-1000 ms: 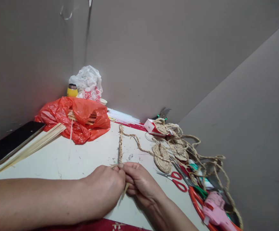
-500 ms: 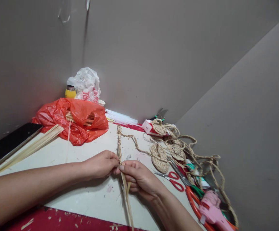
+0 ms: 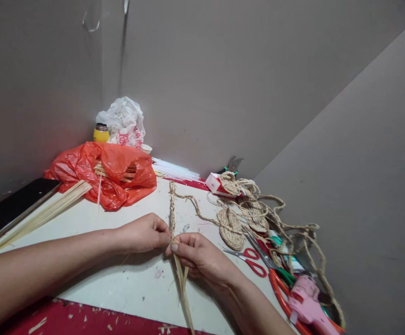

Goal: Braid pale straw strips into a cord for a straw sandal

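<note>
A straw braid [image 3: 172, 211] runs away from me over the white board [image 3: 125, 284], its loose flat strands [image 3: 183, 284] hanging toward the front edge. My left hand [image 3: 149, 234] pinches the braid's near end from the left. From the right, my right hand [image 3: 195, 253] closes its thumb and fingers on the strands at the same spot, the two sets of fingertips almost touching. A thin braided cord [image 3: 197, 207] leads from near the braid's far end to the right, passing over a coiled oval straw piece [image 3: 230, 229].
Red-handled scissors [image 3: 251, 260], large orange-handled shears [image 3: 279, 291] and a pink glue gun [image 3: 307, 300] lie at right, beside tangled braid [image 3: 314, 232]. At left are a phone [image 3: 17, 207], a straw bundle [image 3: 56, 204] and a red plastic bag [image 3: 73, 163]. Grey walls [image 3: 195, 83] rise behind.
My left hand has shifted slightly up and its fingers have moved a little at the braid's end. My right hand keeps its pinch in nearly the same place.
</note>
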`<state>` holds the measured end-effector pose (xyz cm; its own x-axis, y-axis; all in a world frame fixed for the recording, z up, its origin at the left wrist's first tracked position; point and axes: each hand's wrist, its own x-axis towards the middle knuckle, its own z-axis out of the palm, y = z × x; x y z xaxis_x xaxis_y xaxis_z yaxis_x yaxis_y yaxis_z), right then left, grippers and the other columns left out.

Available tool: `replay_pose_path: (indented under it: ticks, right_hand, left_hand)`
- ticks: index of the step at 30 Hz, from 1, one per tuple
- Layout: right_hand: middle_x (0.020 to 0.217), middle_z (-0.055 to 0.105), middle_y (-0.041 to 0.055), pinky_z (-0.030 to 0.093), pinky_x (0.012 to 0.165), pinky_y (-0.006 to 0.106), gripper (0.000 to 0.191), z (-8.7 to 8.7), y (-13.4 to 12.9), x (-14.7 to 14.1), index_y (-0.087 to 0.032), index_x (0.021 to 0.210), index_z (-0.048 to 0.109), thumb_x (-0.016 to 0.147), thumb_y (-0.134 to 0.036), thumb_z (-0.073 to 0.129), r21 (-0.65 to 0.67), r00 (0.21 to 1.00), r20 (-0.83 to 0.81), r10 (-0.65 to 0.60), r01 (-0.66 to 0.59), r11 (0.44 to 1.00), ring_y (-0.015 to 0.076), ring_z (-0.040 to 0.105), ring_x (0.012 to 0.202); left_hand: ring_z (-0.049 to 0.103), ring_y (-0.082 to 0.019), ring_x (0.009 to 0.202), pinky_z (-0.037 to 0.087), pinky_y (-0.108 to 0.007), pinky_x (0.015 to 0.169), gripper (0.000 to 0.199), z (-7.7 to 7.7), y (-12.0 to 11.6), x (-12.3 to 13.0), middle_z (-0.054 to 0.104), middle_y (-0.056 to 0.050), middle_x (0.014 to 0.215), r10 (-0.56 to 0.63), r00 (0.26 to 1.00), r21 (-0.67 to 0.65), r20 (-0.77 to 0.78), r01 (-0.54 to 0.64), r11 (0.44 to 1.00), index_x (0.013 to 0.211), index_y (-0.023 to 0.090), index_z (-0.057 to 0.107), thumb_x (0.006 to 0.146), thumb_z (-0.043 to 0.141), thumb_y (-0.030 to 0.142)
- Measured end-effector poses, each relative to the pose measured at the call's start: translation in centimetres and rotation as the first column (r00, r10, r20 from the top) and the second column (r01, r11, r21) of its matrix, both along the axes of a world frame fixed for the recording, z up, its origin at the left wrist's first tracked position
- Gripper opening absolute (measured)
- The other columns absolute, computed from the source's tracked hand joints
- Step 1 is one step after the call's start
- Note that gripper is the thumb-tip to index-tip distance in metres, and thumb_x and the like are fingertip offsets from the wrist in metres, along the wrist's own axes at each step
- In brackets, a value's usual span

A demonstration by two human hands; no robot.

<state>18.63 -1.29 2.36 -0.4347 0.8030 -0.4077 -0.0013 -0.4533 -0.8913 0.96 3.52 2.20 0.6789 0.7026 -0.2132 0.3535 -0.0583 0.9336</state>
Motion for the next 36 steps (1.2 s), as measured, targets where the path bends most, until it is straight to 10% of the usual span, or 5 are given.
replay_pose_path:
  ticks: [10,28,36]
  right_hand:
    - [0.04,0.031,-0.0105,0.006,0.036,0.021,0.027,-0.1,0.0,0.0,-0.01,0.076,0.066,0.076,-0.037,0.065,0.033,0.999,0.036,0.028,-0.029,0.999,0.0022,0.015,0.034]
    - [0.039,0.037,-0.0094,0.009,0.035,0.021,0.034,-0.2,0.1,0.0,-0.01,0.076,0.064,0.075,-0.044,0.066,0.051,0.999,0.043,0.02,-0.023,0.998,0.0026,0.019,0.032]
    - [0.041,0.037,-0.008,0.011,0.039,0.022,0.033,-0.1,0.1,0.0,-0.013,0.063,0.057,0.074,-0.043,0.066,0.18,0.974,0.224,0.016,-0.058,0.982,0.0034,0.023,0.036]
  left_hand:
    - [0.045,-0.011,0.059,0.035,-0.022,0.06,0.022,0.9,-0.3,0.0,0.056,0.002,0.063,-0.047,0.994,0.125,-0.097,0.059,0.99,0.066,0.015,0.059,0.075,0.043,0.026]
    - [0.013,-0.006,0.033,0.007,-0.023,0.034,0.021,1.2,-0.5,0.3,0.027,0.007,0.042,0.067,0.997,-0.476,-0.027,-0.072,0.876,0.061,0.017,0.054,0.07,0.042,0.032]
    - [0.018,-0.005,0.032,0.008,-0.023,0.033,0.019,1.0,-0.1,0.0,0.03,0.009,0.039,-0.003,0.997,-0.412,0.072,0.032,0.911,0.065,0.014,0.061,0.065,0.059,0.033]
